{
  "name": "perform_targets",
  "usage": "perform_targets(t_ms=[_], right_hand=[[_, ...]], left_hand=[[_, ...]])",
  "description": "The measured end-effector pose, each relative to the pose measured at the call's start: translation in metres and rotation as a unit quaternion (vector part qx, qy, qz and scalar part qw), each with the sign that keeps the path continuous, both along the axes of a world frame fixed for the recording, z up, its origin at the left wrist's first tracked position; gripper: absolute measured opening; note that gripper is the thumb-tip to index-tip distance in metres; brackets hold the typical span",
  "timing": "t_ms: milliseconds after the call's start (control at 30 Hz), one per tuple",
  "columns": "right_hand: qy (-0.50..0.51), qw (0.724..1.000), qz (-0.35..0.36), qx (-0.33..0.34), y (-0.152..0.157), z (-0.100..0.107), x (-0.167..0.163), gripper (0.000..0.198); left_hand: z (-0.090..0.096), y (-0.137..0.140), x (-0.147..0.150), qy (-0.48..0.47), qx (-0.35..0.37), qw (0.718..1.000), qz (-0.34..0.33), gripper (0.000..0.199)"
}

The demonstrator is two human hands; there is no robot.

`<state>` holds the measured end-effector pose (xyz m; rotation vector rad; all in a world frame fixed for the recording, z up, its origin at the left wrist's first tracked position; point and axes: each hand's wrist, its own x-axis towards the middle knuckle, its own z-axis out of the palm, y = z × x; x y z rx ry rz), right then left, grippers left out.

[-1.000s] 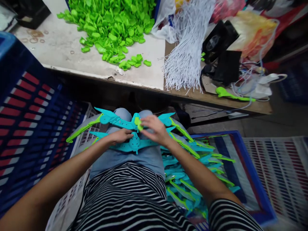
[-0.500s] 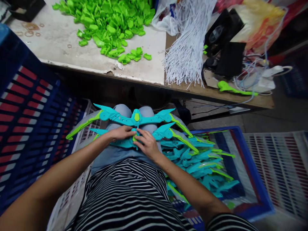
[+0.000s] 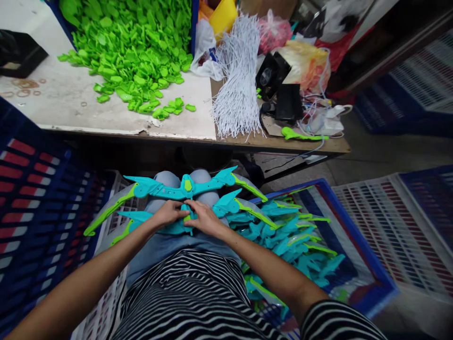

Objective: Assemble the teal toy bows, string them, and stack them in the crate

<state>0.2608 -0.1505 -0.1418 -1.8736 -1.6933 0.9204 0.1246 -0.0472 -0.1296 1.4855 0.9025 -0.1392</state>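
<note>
Across my lap lie two turquoise toy bows with lime-green limb ends. The farther toy bow point(image 3: 171, 192) has a green inset at its centre and no hand on it. Both hands are at the middle of the nearer toy bow point(image 3: 226, 204), over a small green piece point(image 3: 187, 218) there. My left hand point(image 3: 168, 213) is closed on the bow's centre from the left, its fingertips at the green piece. From the right, my right hand point(image 3: 204, 219) grips the same centre, fingers bent. The fingertips partly hide the spot.
A heap of green plastic pieces point(image 3: 130, 71) covers the bench point(image 3: 116, 120), near a bundle of white strings point(image 3: 240, 94). On my right, a blue crate point(image 3: 368, 255) holds several more toy bows point(image 3: 293, 236). Another blue crate point(image 3: 31, 189) stands at left.
The head view has turned right and up, so the bench things sit farther left and lower. Both hands stay at the nearer bow's centre, with fingers slightly shifted around the green piece.
</note>
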Motion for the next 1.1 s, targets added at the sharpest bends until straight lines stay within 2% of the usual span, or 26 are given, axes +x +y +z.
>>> perform_targets(t_ms=[100, 167, 200, 267, 367, 467, 500, 567, 667, 733, 800, 867, 900, 1000, 1100], right_hand=[[0.003, 0.999, 0.041, 0.034, -0.008, 0.012, 0.002, 0.061], [0.034, 0.996, 0.06, 0.064, -0.01, 0.029, 0.013, 0.046], [0.042, 0.994, 0.05, 0.082, -0.009, 0.039, 0.021, 0.035], [0.025, 0.991, -0.011, 0.131, -0.001, 0.061, 0.046, 0.02], [-0.066, 0.967, -0.143, 0.202, 0.031, 0.087, 0.091, 0.02], [-0.156, 0.938, -0.23, 0.208, 0.076, 0.097, 0.129, 0.02], [-0.177, 0.934, -0.244, 0.191, 0.091, 0.097, 0.137, 0.021], [-0.209, 0.935, -0.248, 0.147, 0.119, 0.095, 0.148, 0.023], [-0.237, 0.939, -0.221, 0.114, 0.15, 0.085, 0.159, 0.028], [-0.237, 0.945, -0.197, 0.113, 0.162, 0.077, 0.167, 0.025], [-0.224, 0.951, -0.18, 0.111, 0.168, 0.07, 0.175, 0.029], [-0.205, 0.955, -0.174, 0.123, 0.165, 0.071, 0.178, 0.029], [-0.195, 0.956, -0.174, 0.137, 0.16, 0.074, 0.176, 0.025], [-0.167, 0.957, -0.156, 0.18, 0.125, 0.095, 0.149, 0.024], [-0.079, 0.981, -0.068, 0.163, 0.069, 0.118, 0.105, 0.02]], left_hand=[[0.005, -0.009, -0.007, -0.029, 0.048, 0.998, -0.004, 0.048], [0.012, -0.021, -0.014, -0.043, 0.109, 0.993, -0.005, 0.043], [0.015, -0.028, -0.019, -0.047, 0.145, 0.988, -0.009, 0.04], [0.021, -0.042, -0.028, -0.069, 0.233, 0.97, -0.027, 0.033], [0.018, -0.059, -0.04, -0.122, 0.399, 0.906, -0.066, 0.023], [0.001, -0.072, -0.044, -0.113, 0.524, 0.839, -0.094, 0.025], [-0.005, -0.075, -0.045, -0.1, 0.541, 0.828, -0.104, 0.025], [-0.012, -0.078, -0.046, -0.082, 0.542, 0.826, -0.128, 0.026], [-0.005, -0.074, -0.052, -0.081, 0.495, 0.853, -0.143, 0.04], [0.006, -0.066, -0.058, -0.09, 0.452, 0.878, -0.133, 0.058], [0.018, -0.055, -0.064, -0.106, 0.413, 0.898, -0.108, 0.061], [0.03, -0.043, -0.066, -0.12, 0.406, 0.905, -0.054, 0.049], [0.036, -0.037, -0.064, -0.122, 0.421, 0.899, -0.017, 0.042], [0.053, -0.022, -0.046, -0.111, 0.514, 0.848, 0.067, 0.037], [0.066, -0.013, -0.014, -0.122, 0.59, 0.796, 0.057, 0.044]])
